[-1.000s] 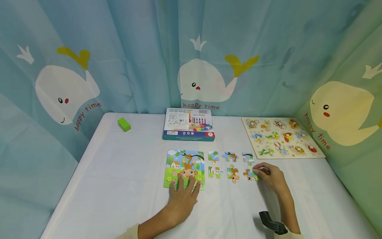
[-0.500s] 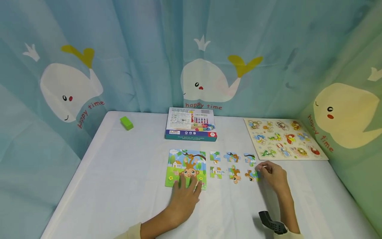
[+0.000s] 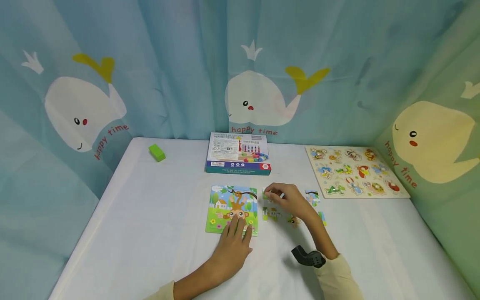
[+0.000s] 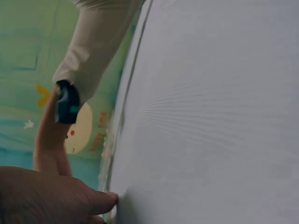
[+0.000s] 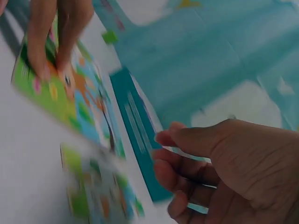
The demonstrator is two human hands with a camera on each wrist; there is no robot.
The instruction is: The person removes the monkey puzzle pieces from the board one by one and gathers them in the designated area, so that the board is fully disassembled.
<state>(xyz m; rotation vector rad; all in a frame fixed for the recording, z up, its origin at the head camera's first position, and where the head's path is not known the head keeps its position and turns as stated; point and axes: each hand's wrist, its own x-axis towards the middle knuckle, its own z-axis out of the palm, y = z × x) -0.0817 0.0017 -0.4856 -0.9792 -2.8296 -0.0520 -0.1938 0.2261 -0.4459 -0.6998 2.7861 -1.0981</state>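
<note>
A flat monkey picture puzzle [image 3: 219, 214] lies on the white table. My left hand [image 3: 231, 250] rests on its lower part with straight fingers; the thumb side of that hand [image 4: 51, 198] shows in the left wrist view. To the right of the puzzle lie several loose jigsaw pieces [image 3: 312, 196] in two rows. My right hand [image 3: 290, 201] is over the left and middle pieces and hides parts of them. In the right wrist view, the right hand's fingers [image 5: 170, 170] are loosely curled, with nothing visible between them. The nearby pieces [image 5: 100, 186] are blurred there.
Behind the puzzle lies a beaded-toy box [image 3: 238, 154]. At the back right is a wooden insect peg board [image 3: 356, 171]. A green block [image 3: 156, 153] sits at the back left. A whale-print curtain [image 3: 180, 75] hangs beyond the table's edges.
My right hand has moved left from the rightmost pieces to the pieces nearest the puzzle. My left hand stays on the puzzle, its fingers closer together.
</note>
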